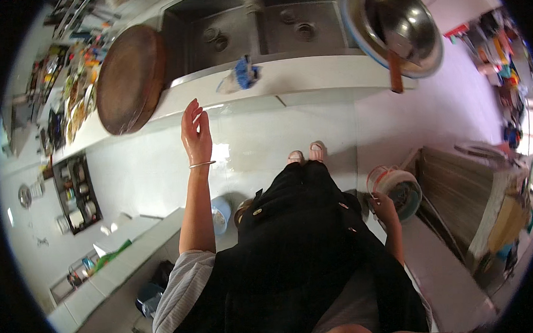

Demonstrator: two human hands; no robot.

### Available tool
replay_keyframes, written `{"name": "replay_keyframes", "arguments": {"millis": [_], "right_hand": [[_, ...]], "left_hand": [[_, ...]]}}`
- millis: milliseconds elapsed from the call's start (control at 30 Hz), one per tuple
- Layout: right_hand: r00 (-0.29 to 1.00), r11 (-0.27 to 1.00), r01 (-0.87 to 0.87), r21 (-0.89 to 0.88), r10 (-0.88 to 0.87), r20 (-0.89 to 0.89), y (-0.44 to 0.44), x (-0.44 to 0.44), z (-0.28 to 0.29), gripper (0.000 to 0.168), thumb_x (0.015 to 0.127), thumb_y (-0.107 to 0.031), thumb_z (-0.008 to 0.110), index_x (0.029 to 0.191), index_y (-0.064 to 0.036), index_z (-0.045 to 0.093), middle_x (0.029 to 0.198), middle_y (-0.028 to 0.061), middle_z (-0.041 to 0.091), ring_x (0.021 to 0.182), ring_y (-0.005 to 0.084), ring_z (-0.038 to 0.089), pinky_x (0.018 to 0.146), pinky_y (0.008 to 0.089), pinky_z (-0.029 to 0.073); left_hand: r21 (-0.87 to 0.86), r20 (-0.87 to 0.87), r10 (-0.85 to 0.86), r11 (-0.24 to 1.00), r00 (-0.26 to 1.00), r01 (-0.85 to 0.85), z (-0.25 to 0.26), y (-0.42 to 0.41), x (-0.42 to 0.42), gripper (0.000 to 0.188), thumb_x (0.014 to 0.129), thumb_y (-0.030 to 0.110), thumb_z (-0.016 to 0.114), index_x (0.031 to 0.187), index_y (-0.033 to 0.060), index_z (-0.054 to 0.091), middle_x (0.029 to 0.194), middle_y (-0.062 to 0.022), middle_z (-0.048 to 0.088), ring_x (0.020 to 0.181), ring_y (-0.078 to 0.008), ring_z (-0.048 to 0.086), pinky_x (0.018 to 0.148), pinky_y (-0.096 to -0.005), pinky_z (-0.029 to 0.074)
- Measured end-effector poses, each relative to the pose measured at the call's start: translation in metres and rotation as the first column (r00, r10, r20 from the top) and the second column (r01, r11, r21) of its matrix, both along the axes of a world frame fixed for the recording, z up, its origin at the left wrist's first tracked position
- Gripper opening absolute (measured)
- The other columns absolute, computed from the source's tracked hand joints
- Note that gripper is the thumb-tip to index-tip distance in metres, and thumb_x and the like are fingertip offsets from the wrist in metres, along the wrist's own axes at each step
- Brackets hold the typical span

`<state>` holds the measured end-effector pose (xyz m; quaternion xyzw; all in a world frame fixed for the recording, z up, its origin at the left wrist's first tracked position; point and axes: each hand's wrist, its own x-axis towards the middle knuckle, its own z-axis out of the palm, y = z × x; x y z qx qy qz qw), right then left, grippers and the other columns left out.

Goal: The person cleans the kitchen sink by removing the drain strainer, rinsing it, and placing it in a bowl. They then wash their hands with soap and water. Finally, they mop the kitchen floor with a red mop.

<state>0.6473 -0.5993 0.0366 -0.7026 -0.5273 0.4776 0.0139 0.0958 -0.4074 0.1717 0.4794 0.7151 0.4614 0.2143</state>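
My left hand [197,136], with a bangle on its wrist, is raised in front of the white counter edge [307,77]. Its fingers are slightly apart and it holds nothing. Near it on the counter lie a round wooden chopping board [129,78] and a crumpled blue and white cloth [242,74]. My right hand [383,208] is low at my right side, beside a round bucket [403,189] with a red and white rim; whether its fingers grip anything cannot be told. At the counter's right end, a cleaver with a wooden handle [395,71] rests across nested metal bowls [409,17].
A steel double-basin sink [225,34] is set into the counter. Many dishes or foods [78,99] stand at the far left. A light blue bin [220,213] is on the floor by my left side. A large wooden box-like thing [459,193] stands at right.
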Motion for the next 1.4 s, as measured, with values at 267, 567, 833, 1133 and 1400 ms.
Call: {"name": "replay_keyframes", "arguments": {"millis": [267, 567, 833, 1133, 1400], "right_hand": [[0.975, 0.982, 0.148, 0.115, -0.164, 0.147, 0.0, 0.063, 0.074, 0.03, 0.092, -0.018, 0.06, 0.115, 0.0, 0.062, 0.103, 0.0224, 0.063, 0.097, 0.0396, 0.061, 0.084, 0.047, 0.048], [0.791, 0.768, 0.5, 0.4, -0.593, 0.15, 0.066, 0.263, 0.017, 0.02, 0.085, -0.016, 0.066, 0.081, -0.002, 0.052, 0.08, 0.0188, 0.058, 0.075, 0.0381, 0.058, 0.064, 0.0456, 0.044], [0.754, 0.639, 0.645, 0.418, -0.62, -0.215, 0.184, 0.453, 0.14, 0.043, 0.09, -0.028, 0.069, 0.065, -0.004, 0.043, 0.056, 0.0077, 0.041, 0.051, 0.0197, 0.041, 0.049, 0.0372, 0.034], [0.67, 0.592, 0.722, 0.357, -0.472, -0.573, 0.33, 0.616, 0.231, 0.023, 0.094, -0.023, 0.063, 0.083, -0.006, 0.053, 0.068, 0.0, 0.053, 0.06, 0.0179, 0.051, 0.054, 0.0339, 0.04], [0.731, 0.588, 0.609, 0.532, -0.677, -0.089, 0.414, 0.786, 0.146, 0.041, 0.089, -0.022, 0.069, 0.124, -0.007, 0.057, 0.12, 0.0189, 0.059, 0.103, 0.0336, 0.063, 0.086, 0.0421, 0.052]], "left_hand": [[0.094, 0.055, -0.287, 0.955, 0.956, 0.281, 0.026, 0.072, 0.122, 0.021, 0.1, 0.021, 0.056, 0.107, 0.0013, 0.062, 0.094, -0.0027, 0.063, 0.085, -0.0087, 0.055, 0.075, -0.0217, 0.043], [0.218, -0.318, -0.347, 0.879, 0.882, 0.424, 0.111, 0.182, 0.408, 0.038, 0.095, 0.013, 0.064, 0.066, 0.0055, 0.04, 0.066, 0.0064, 0.032, 0.063, -0.006, 0.027, 0.053, -0.0243, 0.026], [-0.051, 0.373, -0.761, 0.553, 0.53, 0.831, 0.131, 0.231, 0.721, 0.037, 0.1, 0.02, 0.056, 0.068, 0.0056, 0.043, 0.066, 0.0076, 0.037, 0.064, -0.0048, 0.032, 0.053, -0.0242, 0.026], [-0.098, 0.157, -0.846, 0.499, 0.509, 0.861, 0.13, 0.368, 0.893, 0.039, 0.1, 0.028, 0.055, 0.075, -0.0017, 0.053, 0.065, 0.0068, 0.041, 0.062, -0.0054, 0.034, 0.052, -0.0258, 0.029], [-0.128, -0.133, -0.854, 0.518, 0.503, 0.846, 0.093, 0.594, 1.099, 0.049, 0.1, 0.028, 0.054, 0.066, -0.0013, 0.035, 0.058, -0.001, 0.028, 0.057, -0.0092, 0.028, 0.048, -0.0344, 0.025]]}}
